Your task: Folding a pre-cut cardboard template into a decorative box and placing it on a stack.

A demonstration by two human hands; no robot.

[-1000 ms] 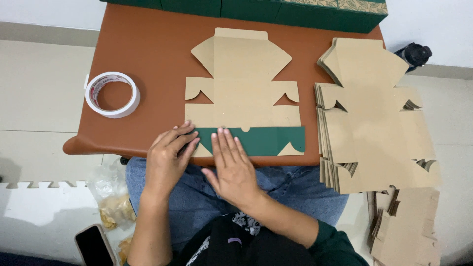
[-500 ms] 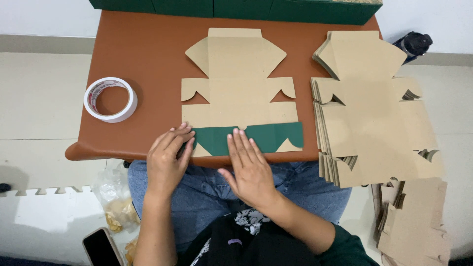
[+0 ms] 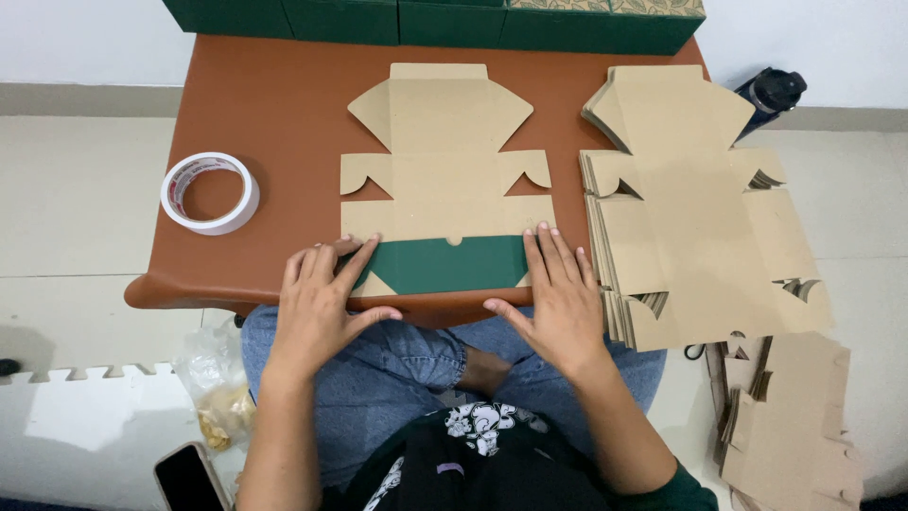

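So the flat box blank lies on the brown table, long axis running away from the person, its green flap folded up at the near edge. Left hand and right hand press flat, fingers spread, on the flap's two ends. Tape roll sits left, blank stack right.

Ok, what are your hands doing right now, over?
Left hand and right hand flat, pressing the green flap of the cardboard cutout. Nothing gripped. Tape roll off to the left, cardboard stack to the right, neither in the way.
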